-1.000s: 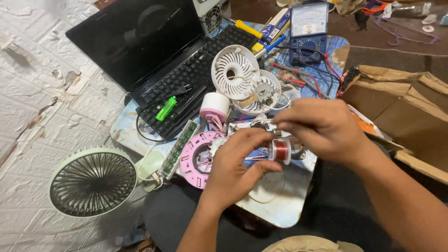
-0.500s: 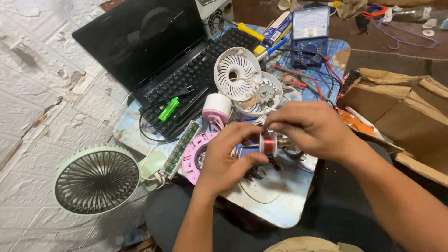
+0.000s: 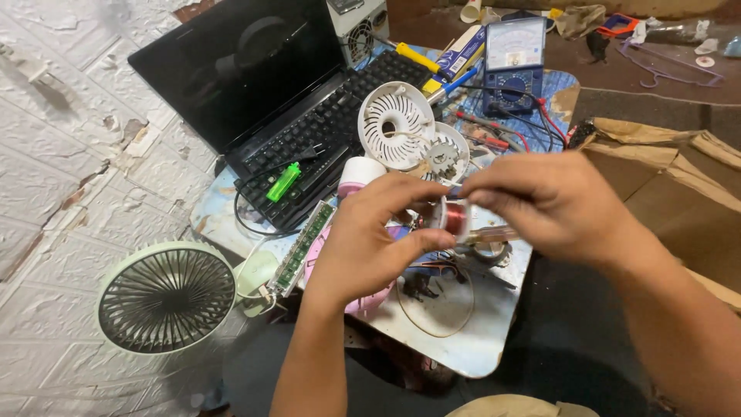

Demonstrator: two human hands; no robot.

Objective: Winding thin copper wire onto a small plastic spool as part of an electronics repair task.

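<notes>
Both my left hand (image 3: 363, 247) and right hand (image 3: 552, 205) are pinched on the little wire spool (image 3: 454, 218) between them, which looks light and fiddly, so I'd grip the end rims, not the fragile winding.

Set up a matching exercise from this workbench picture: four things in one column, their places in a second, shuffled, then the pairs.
Things:
1. copper wire spool
2. green lighter
3. multimeter
4. round fan

Places:
A. lying on the laptop keyboard
B. on the white floor, left of the table
C. held between the left hand and right hand
D. at the far end of the table

Pairs: 1-C, 2-A, 3-D, 4-B
</notes>
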